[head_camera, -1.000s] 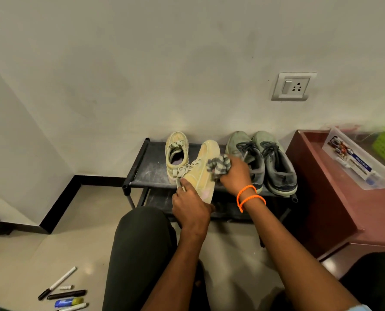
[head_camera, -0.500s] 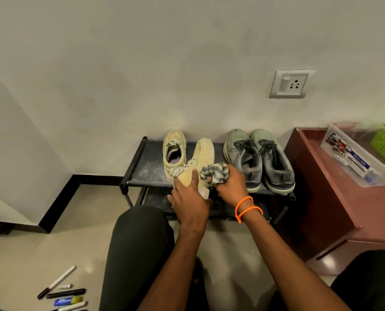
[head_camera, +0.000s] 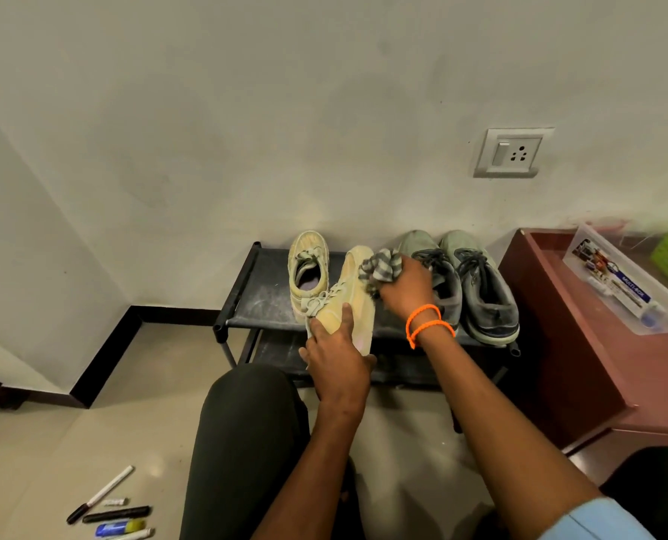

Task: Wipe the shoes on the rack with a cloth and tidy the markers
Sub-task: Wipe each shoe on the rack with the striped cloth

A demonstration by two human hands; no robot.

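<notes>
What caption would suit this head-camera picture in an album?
Left hand holds a yellow shoe while right hand wipes it with a striped cloth.

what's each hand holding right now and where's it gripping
The left hand grips the yellow shoe at its heel end, thumb on the side. The right hand holds the bunched striped cloth against the shoe's toe end.

Striped woven cloth point(head_camera: 381, 268). Matt yellow fabric shoe point(head_camera: 349, 302). Dusty, matt black rack point(head_camera: 264, 302) with metal tubes. Glossy pale tiled floor point(head_camera: 71, 454). Smooth reddish wood-look surface point(head_camera: 644, 368). Clear plastic box point(head_camera: 632, 290). Matt painted wall point(head_camera: 246, 130).
</notes>
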